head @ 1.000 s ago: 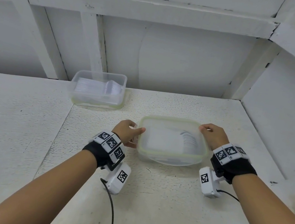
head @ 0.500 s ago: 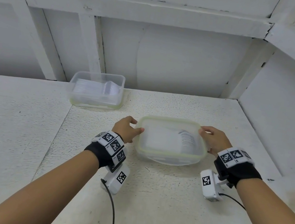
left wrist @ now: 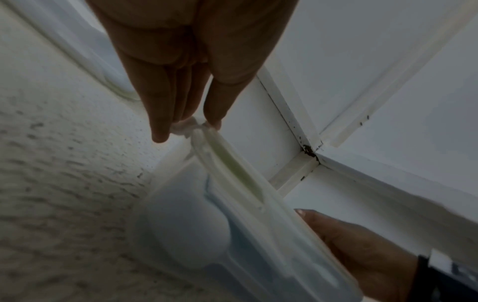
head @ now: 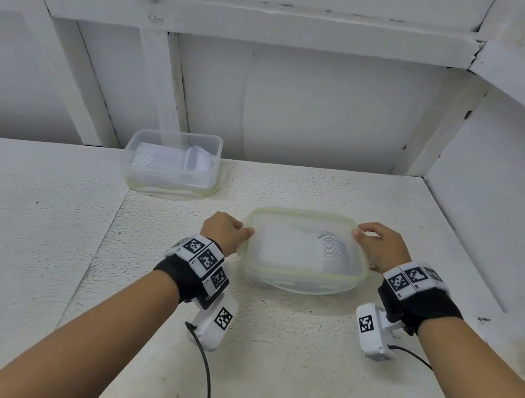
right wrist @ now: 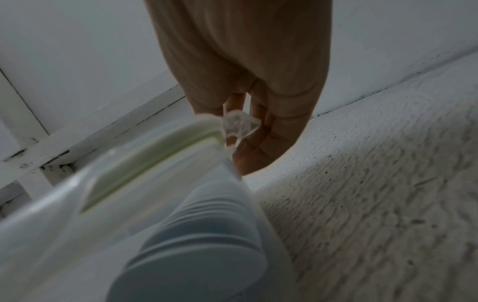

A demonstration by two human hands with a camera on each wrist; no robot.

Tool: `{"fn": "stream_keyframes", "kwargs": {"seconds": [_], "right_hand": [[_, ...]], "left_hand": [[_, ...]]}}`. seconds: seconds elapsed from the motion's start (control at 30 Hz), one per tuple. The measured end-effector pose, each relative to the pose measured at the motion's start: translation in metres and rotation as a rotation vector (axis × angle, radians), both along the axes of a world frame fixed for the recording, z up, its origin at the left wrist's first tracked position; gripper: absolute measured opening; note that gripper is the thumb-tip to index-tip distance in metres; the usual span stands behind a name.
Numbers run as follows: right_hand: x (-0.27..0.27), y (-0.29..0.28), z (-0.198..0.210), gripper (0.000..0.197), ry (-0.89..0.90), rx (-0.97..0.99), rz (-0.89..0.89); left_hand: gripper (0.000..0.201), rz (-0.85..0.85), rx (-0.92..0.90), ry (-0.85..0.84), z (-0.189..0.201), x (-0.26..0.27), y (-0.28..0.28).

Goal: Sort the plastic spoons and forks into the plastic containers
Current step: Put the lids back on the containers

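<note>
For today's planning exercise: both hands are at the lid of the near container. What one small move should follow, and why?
Probably press the lid down evenly onto the near container. The left hand and right hand each pinch a clear tab at opposite edges, and the stacked spoons already lie inside. Whether the lid is fully seated cannot be told.

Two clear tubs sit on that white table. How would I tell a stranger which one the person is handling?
On the white speckled table, look in front of the person, not toward the back wall. The near clear plastic container with a green-rimmed lid sits between the left hand and right hand, which grip its opposite edges. The far clear lidless container sits untouched.
</note>
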State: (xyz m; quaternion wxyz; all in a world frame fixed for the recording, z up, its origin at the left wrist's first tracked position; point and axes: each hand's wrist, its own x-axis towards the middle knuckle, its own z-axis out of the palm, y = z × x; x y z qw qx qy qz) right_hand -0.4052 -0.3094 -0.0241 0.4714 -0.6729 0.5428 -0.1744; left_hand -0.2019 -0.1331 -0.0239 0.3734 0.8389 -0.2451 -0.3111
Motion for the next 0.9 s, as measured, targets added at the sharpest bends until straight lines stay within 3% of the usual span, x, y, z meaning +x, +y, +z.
{"fn": "stream_keyframes", "kwargs": {"seconds": [0.1,0.27,0.5,0.67,0.83,0.9], "right_hand": [[0.001,-0.001,-0.003,0.026,0.02,-0.005,0.014],[0.002,-0.002,-0.002,0.03,0.077,-0.04,0.035],[0.01,0.012,0.001,0.041,0.414,-0.254,0.113],[0.007,0.008,0.004,0.034,0.353,-0.227,0.046],[0.008,0.004,-0.003,0.049,0.314,-0.181,-0.019],[0.006,0.003,-0.003,0.04,0.32,-0.188,0.012]], "left_hand": [[0.018,0.017,-0.038,0.068,-0.005,-0.002,0.0],[0.032,0.033,-0.042,0.049,-0.008,-0.004,0.001],[0.025,0.025,-0.064,0.074,-0.007,-0.003,0.003],[0.017,0.007,-0.073,0.08,-0.01,-0.002,0.003],[0.02,-0.025,-0.061,0.026,-0.013,-0.001,0.001],[0.025,-0.04,-0.049,0.002,-0.015,0.001,0.001]]}}
